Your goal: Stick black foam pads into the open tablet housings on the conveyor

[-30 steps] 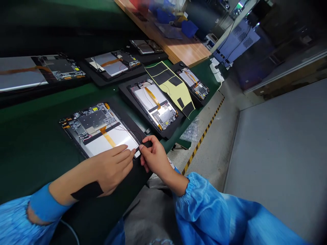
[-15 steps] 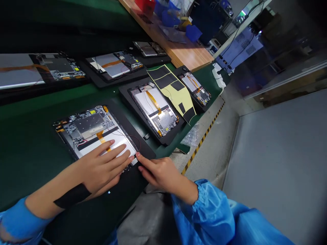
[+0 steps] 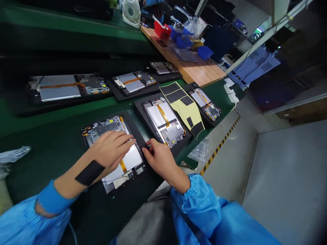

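An opened tablet [image 3: 109, 127] with a bare circuit board and an orange ribbon cable [image 3: 123, 166] lies on a black foam pad [image 3: 130, 124] right in front of me. My left hand [image 3: 112, 148] rests across its middle, fingers stretched out, and covers part of the board and the white battery area. A black rectangular patch [image 3: 90, 172] sticks to the back of my left wrist. At the tablet's right edge, my right hand [image 3: 162, 158] has thumb and forefinger bent together on a thin dark-red wire [image 3: 141, 145] leading off the tablet; the fingertips are partly hidden.
Several more opened tablets lie on black pads, one close by [image 3: 166, 122] and one farther right [image 3: 205, 103]. Between those two is a yellow sheet with black pieces [image 3: 190, 110]. Clear plastic [image 3: 200, 149] sits by the green table's edge. A fan [image 3: 131, 13] stands behind.
The view has shifted, so the table appears lower and farther right. My left hand has slid up the tablet toward the board, uncovering its lower end. My right hand has moved up along the right edge.
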`<state>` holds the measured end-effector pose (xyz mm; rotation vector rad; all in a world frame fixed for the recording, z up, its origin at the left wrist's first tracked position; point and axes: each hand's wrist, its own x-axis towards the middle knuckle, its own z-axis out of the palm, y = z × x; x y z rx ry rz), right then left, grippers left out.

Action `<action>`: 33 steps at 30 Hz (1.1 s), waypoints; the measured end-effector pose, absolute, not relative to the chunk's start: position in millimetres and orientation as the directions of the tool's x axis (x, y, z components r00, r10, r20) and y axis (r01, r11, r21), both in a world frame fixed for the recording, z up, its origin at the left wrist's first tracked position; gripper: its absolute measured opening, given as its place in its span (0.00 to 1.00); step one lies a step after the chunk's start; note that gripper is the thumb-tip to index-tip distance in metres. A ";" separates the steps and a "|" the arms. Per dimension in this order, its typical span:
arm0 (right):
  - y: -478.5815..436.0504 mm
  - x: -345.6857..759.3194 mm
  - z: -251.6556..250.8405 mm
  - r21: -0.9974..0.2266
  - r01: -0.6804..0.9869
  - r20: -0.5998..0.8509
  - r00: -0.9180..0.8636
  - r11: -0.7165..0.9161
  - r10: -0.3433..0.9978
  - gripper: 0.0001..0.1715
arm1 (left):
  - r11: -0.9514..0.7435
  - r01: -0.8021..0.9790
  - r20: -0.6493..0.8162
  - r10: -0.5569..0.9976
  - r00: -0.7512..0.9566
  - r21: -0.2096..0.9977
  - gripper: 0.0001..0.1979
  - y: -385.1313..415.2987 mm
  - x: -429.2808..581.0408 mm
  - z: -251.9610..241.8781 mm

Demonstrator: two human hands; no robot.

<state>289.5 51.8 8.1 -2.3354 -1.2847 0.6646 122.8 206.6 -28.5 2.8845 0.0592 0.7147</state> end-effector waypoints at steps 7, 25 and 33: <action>48.4 295.5 5.9 -0.639 0.684 -0.146 0.342 -0.352 0.928 0.08 | -0.971 -0.160 0.319 -0.097 0.943 0.177 0.12 249.6 166.7 -29.2; 57.1 288.2 -20.8 -0.560 0.817 0.192 0.295 -0.142 0.936 0.08 | -0.948 -0.180 0.336 -0.084 0.938 0.264 0.10 266.7 160.8 -25.7; 61.1 284.8 -28.8 -0.557 0.826 0.312 0.301 -0.083 0.901 0.09 | -0.917 -0.296 0.469 -0.143 0.871 0.269 0.15 238.3 154.5 -32.1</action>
